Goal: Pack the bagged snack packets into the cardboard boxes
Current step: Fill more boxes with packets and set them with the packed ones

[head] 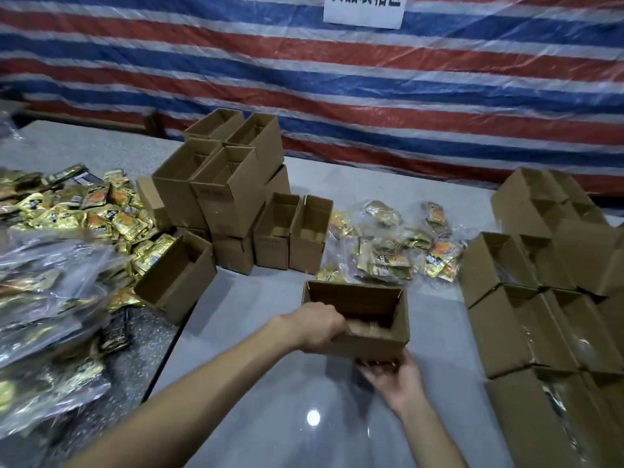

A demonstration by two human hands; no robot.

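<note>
- Evidently, the packing was far from finished: the cardboard box [371, 342] in hand, at the middle of the table [270, 400], looked empty inside.
- Just behind it lay the bagged snack packets [388, 244], not yet boxed. More clear bags [44, 298] were heaped at the left edge, beside a pile of loose gold packets [84, 211].
- A stack of empty boxes [229, 184] stood open at the back centre, waiting to be filled.
- The right-side boxes [526, 319] showed glints of clear plastic inside, so some were probably packed already.
- The left hand [320, 327] gripped the box's near-left rim, its fingers curled over the edge into the box and the arm stretched forward.
- The right hand [395, 380] reached below the near bottom edge with its fingers extended against the underside, supporting the box rather than clasping it.
</note>
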